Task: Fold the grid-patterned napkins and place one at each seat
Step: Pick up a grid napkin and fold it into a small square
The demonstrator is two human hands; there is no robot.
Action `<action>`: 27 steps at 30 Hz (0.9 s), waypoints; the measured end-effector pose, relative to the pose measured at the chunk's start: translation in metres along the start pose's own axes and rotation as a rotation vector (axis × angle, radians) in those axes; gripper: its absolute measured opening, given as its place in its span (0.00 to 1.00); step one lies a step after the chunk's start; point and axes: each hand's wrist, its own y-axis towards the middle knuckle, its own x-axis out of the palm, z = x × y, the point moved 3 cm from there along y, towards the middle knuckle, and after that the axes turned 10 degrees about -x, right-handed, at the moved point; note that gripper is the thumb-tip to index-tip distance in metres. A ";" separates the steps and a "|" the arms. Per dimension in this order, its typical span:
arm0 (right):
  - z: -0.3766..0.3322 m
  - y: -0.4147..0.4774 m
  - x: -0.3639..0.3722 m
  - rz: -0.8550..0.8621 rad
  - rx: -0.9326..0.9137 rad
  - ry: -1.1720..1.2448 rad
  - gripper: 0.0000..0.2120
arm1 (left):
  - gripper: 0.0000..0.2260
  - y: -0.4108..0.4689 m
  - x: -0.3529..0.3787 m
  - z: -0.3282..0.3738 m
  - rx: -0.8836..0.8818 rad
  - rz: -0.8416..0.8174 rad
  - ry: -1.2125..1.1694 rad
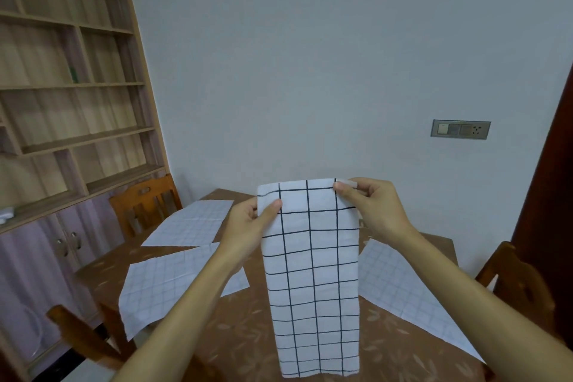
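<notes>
White folded napkin (313, 273) hung above the table (248, 335) | my left hand (251, 220) pinched its top-left corner | my right hand (369, 205) pinched its top-right | three napkins lay flat.

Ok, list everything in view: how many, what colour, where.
Wooden table: one, brown leaf-patterned top, centre.
Held grid-patterned cloth napkin: one, white with black lines, hanging above the table.
Flat grid-patterned cloth napkins: three, white with faint lines, spread on the table.
Wooden chairs: three, orange-brown, two left, one right.
Wooden shelf unit: one, light brown, left wall.
Wall switch panel: one, grey, far wall.
Left hand: pinches held napkin's top left.
Right hand: pinches its top right.
</notes>
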 end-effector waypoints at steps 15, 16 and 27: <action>0.015 0.007 0.007 -0.322 0.066 -0.015 0.08 | 0.05 0.005 -0.010 0.024 0.106 0.102 -0.013; 0.018 0.007 0.008 -0.284 0.050 -0.002 0.08 | 0.05 0.006 -0.011 0.024 0.122 0.095 0.003; 0.026 0.021 -0.006 -0.201 0.011 0.064 0.09 | 0.16 0.015 -0.025 0.022 0.192 -0.005 0.293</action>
